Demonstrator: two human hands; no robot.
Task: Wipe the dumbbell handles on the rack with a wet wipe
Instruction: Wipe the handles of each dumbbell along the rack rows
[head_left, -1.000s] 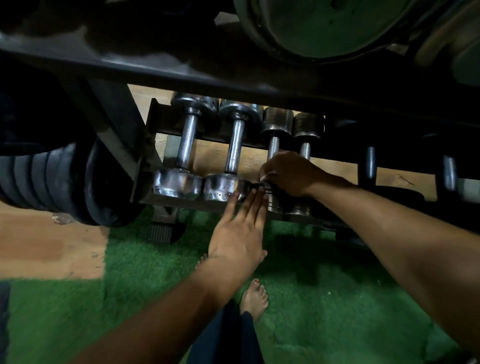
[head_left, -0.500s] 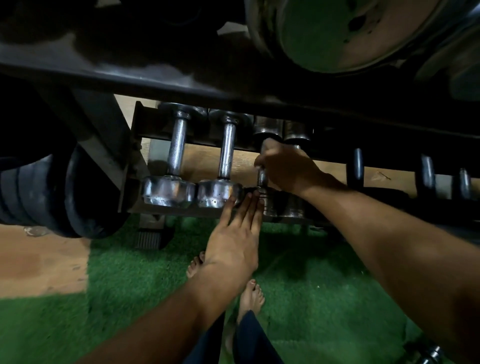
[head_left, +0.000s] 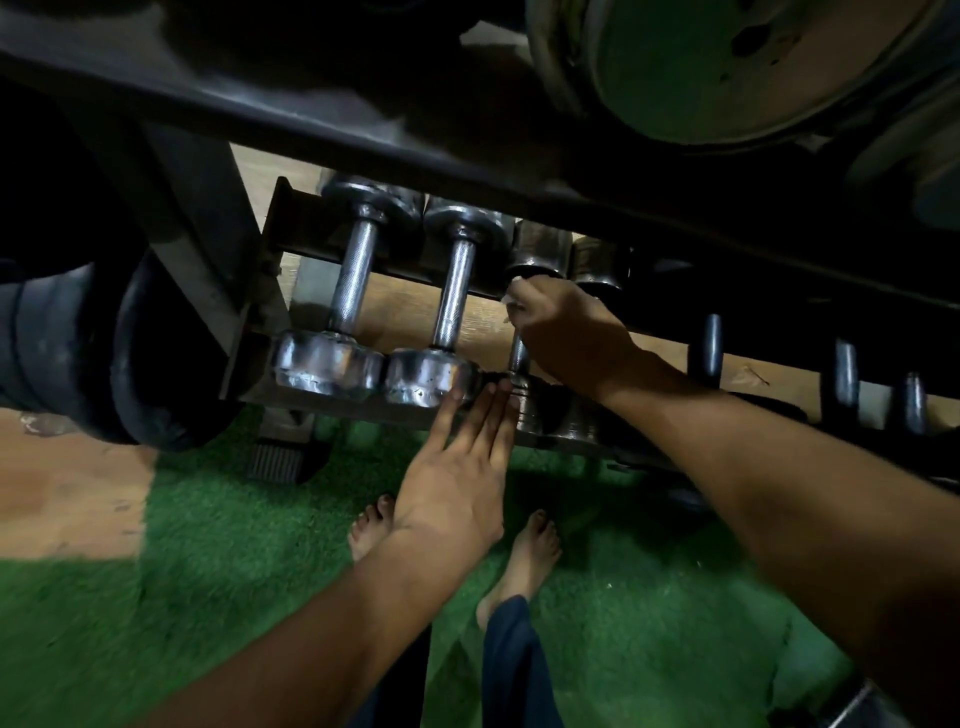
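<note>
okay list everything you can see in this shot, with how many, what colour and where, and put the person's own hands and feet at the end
chrome dumbbells: four, silver, side by side on the lower shelf; the third and fourth are smaller and partly hidden by the right hand
dark-handled dumbbells: at least three handles show, black, further right on the same shelf
rack: one, dark metal, upper bar crossing the frame
black weights: a stack, black, far left
weight plate: one, greenish grey, top right
wet wipe: one, white, in the right hand on the third handle
turf: green, on the floor
wooden floor: tan, left
left hand: fingers straight, touching the dumbbell ends
right hand: grips the wipe round the handle
feet: two, bare, on the turf
</note>
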